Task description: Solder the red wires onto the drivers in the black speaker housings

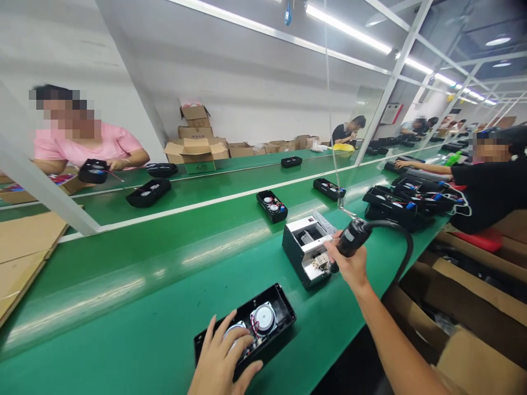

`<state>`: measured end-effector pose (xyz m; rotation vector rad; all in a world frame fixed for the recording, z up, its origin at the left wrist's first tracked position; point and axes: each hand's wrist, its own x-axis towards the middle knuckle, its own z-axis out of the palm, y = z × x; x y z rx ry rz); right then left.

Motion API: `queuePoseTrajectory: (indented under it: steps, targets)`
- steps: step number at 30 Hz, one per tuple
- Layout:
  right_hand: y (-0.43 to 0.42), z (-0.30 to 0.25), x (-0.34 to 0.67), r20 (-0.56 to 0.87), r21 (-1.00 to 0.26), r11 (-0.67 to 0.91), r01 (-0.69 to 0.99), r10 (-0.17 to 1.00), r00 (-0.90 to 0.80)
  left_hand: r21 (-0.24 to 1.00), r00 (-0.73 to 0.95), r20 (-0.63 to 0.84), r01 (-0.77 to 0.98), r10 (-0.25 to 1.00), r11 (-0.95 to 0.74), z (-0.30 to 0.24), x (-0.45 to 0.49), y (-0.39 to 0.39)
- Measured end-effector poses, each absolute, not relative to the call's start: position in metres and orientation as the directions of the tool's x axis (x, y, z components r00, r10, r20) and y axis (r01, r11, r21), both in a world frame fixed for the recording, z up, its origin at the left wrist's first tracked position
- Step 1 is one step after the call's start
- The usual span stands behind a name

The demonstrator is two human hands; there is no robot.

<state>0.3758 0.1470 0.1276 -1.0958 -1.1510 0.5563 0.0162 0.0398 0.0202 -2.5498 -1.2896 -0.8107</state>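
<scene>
A black speaker housing (284,323) lies open side up on the green bench in front of me, with round silver speaker drivers and red wires inside. My left hand (226,356) holds its left end, fingers spread across the top and thumb at the near side, covering part of one driver. My right hand (349,263) is wrapped around a black electric screwdriver (354,237), which hangs from a cord and has a thick black cable. Its lower end is at the front of a black-and-white screw feeder (307,249); the tip is hidden or too small to make out.
More housings, such as one open unit (272,207), sit along the green conveyor (214,219). Stacked housings (395,203) are at right, near a co-worker in black (489,181). Opposite, a person in pink (90,145) handles a housing. Cardboard boxes (473,356) stand below right.
</scene>
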Motion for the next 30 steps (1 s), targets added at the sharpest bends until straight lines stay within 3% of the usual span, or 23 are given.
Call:
queuePoseTrajectory:
  steps: [6,10,15,22,30]
  targets:
    - [0.115,0.136,0.363,0.402,-0.914,0.405,0.026,0.894,0.197,-0.007,0.534,0.488,0.794,0.691,-0.608,0.028,0.033,0.044]
    - [0.091,0.138,0.339,0.412,-0.860,0.445,-0.251,0.894,0.176,0.039,0.448,0.481,0.848,0.754,-0.529,0.029,0.048,0.037]
    - [0.072,0.132,0.300,0.461,-0.795,0.452,-0.405,0.884,0.081,0.081,0.424,0.523,0.839,0.740,-0.538,0.043,0.059,0.034]
    - [0.065,0.113,0.260,0.458,-0.794,0.383,-0.471,0.888,-0.049,0.126,0.395,0.568,0.826,0.722,-0.550,0.043,0.063,0.030]
    - [0.069,0.099,0.247,0.433,-0.824,0.363,-0.435,0.899,-0.068,0.105,0.416,0.560,0.822,0.716,-0.560,0.044,0.062,0.033]
